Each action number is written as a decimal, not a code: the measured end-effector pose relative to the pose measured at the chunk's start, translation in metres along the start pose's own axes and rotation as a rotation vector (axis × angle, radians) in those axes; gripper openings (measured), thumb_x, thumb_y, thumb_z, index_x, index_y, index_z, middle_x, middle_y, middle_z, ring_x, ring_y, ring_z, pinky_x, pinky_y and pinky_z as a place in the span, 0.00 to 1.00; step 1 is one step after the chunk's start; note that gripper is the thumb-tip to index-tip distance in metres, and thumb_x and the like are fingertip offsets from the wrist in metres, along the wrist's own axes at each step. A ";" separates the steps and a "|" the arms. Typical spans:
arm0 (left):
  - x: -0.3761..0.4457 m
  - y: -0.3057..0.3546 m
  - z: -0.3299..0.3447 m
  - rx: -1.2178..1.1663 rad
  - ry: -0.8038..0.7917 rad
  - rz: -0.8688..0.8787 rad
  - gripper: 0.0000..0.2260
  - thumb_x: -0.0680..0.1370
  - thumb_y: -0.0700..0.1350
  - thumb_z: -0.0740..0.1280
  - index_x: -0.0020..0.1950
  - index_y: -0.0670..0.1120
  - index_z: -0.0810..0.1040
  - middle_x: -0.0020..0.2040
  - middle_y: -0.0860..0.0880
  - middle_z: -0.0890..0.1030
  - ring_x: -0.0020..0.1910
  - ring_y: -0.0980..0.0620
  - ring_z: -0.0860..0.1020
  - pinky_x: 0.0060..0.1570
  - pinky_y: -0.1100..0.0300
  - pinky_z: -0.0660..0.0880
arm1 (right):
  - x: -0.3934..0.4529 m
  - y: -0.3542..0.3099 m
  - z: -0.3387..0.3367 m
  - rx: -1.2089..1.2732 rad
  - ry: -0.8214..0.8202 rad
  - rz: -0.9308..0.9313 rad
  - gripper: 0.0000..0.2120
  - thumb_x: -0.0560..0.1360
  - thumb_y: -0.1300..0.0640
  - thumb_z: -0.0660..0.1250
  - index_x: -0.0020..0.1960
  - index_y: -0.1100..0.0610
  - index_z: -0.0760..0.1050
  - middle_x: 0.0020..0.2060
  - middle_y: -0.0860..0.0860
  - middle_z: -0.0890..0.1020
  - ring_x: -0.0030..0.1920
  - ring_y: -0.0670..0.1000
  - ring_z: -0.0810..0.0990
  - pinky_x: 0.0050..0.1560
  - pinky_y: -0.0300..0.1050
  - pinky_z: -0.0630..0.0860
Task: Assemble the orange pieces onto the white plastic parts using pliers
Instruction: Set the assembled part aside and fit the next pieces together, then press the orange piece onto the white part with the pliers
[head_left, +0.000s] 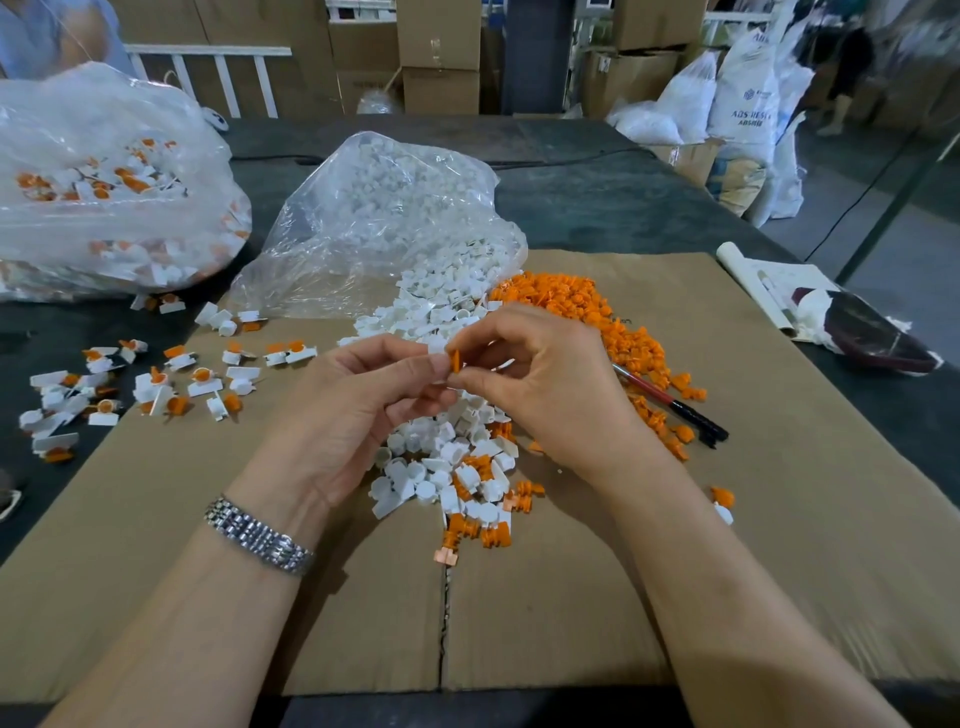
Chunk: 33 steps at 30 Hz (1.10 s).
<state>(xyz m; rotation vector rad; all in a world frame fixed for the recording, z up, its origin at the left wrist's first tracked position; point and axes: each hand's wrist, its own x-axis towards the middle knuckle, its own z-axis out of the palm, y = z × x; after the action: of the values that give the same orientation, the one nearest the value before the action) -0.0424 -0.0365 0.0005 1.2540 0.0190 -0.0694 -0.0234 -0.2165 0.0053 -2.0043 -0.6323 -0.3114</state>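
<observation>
Far behind the hands, a white sack (744, 88) printed "ABS RESIN", the rest unreadable. Both hands raised over the cardboard sheet (545, 597), fingertips meeting. Right hand (540, 384) pinching an orange piece (455, 360) between thumb and forefinger; left hand (363, 400), fingers curled, pinching a white part (439, 345) against it. Under the grip, loose white parts (447, 467). Right of it, an orange heap (587, 306) and the pliers (675, 408), untouched.
</observation>
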 end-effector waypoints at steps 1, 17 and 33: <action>0.000 0.000 -0.001 -0.010 0.000 -0.008 0.02 0.68 0.36 0.75 0.38 0.41 0.85 0.40 0.40 0.85 0.36 0.47 0.85 0.39 0.61 0.82 | 0.000 0.000 0.001 -0.002 -0.002 -0.007 0.08 0.73 0.62 0.77 0.52 0.58 0.83 0.47 0.50 0.83 0.46 0.47 0.84 0.50 0.43 0.82; 0.002 0.000 -0.004 -0.080 0.016 -0.045 0.03 0.67 0.35 0.75 0.38 0.42 0.86 0.42 0.40 0.86 0.38 0.46 0.86 0.39 0.62 0.82 | 0.001 0.002 -0.021 -0.081 0.009 0.150 0.15 0.78 0.61 0.72 0.63 0.51 0.79 0.51 0.45 0.82 0.52 0.42 0.82 0.56 0.40 0.80; 0.005 0.000 -0.008 -0.162 0.077 -0.001 0.05 0.67 0.36 0.77 0.39 0.45 0.85 0.43 0.42 0.86 0.39 0.48 0.85 0.37 0.63 0.82 | -0.006 0.017 -0.055 -0.853 -0.148 0.740 0.20 0.77 0.41 0.65 0.37 0.55 0.68 0.39 0.54 0.73 0.47 0.58 0.73 0.52 0.55 0.68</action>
<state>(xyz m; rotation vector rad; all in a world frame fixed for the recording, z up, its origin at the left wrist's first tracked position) -0.0376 -0.0291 -0.0018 1.0937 0.0903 -0.0192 -0.0164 -0.2730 0.0170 -2.9219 0.2582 0.0452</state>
